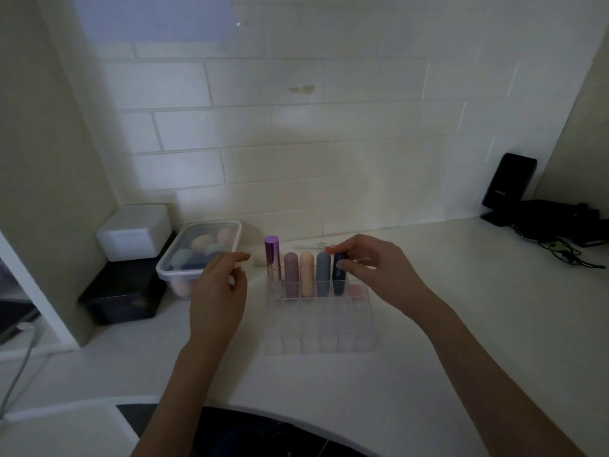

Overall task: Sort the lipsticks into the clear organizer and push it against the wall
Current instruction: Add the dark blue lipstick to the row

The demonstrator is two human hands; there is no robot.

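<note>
A clear organizer (321, 338) with many small slots stands on the white counter, a short way out from the tiled wall. Its back row holds a shiny purple lipstick (273, 258), a mauve one (291, 274), a peach one (306, 273), a grey-blue one (323, 273) and a dark blue one (339, 282). My right hand (372, 268) pinches the top of the dark blue lipstick, which stands in its slot. My left hand (219, 291) hovers left of the organizer, fingers loosely curled, holding nothing. A pinkish item (354, 289) shows in the slot at the row's right end.
A lidded clear tub of makeup sponges (197, 252) sits left of the organizer, beside a white box (135, 232) on a black box (122, 296). A black device with cables (507, 189) stands at the back right. A thin pale stick (309, 246) lies behind the organizer.
</note>
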